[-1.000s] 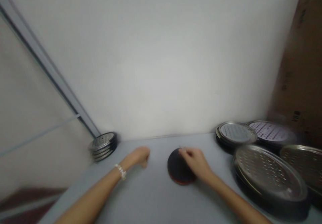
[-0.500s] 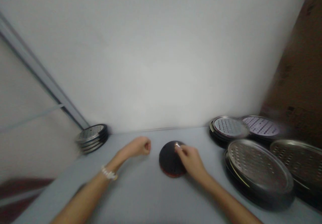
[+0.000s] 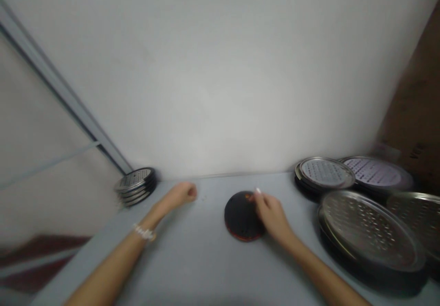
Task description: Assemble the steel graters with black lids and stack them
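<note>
A round black disc [image 3: 242, 219] with a reddish-orange lower rim lies on the grey table, its dark face up. My right hand [image 3: 273, 214] is over the disc's right side, thumb and fingers pinched together; whatever sits between the fingertips is too small and blurred to name. A small orange patch shows on the disc beside those fingers. To the left, my left hand [image 3: 180, 196] is curled closed above the table, apart from the disc, and the inside of its grip is hidden. A white bracelet [image 3: 145, 233] circles my left wrist.
At the back left stands a stack of round, perforated metal-topped discs [image 3: 135, 184]. Larger ones include a stack [image 3: 325, 173] at the back right and a big perforated metal disc [image 3: 373, 230] nearer me. The wall [image 3: 220, 90] rises behind the table [image 3: 192, 269]; brown cardboard [image 3: 417, 113] stands right.
The view has shifted slightly, moving the table items rightward in the picture. My left hand has drawn left, away from the disc. My right hand has moved from over the disc toward its right edge.
</note>
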`<act>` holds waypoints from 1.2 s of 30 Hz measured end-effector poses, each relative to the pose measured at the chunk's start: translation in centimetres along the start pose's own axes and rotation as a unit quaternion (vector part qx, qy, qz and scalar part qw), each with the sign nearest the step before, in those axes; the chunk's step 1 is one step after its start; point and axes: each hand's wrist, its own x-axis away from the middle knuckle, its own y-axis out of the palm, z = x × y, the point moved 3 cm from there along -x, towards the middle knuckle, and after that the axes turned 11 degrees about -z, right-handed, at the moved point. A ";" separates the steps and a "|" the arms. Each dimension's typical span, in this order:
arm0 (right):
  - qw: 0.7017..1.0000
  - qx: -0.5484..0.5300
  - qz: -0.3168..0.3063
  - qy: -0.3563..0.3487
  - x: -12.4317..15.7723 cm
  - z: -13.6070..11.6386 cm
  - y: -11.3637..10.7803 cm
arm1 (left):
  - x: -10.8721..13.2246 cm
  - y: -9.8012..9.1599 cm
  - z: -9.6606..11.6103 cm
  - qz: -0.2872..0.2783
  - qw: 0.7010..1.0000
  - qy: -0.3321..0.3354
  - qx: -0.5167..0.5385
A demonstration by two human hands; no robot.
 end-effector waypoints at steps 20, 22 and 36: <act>0.996 -0.073 -0.036 0.024 -0.9 0.9 -0.4 | -6.8 0.8 1.4 -0.160 0.985 -0.035 -0.055; 0.995 -0.091 -0.037 0.022 -1.1 1.2 -0.4 | -6.8 0.8 1.8 -0.174 0.982 -0.032 -0.063; 0.993 -0.118 0.009 -0.019 -1.1 1.1 -0.5 | -3.1 0.3 3.4 -0.125 0.990 0.064 0.020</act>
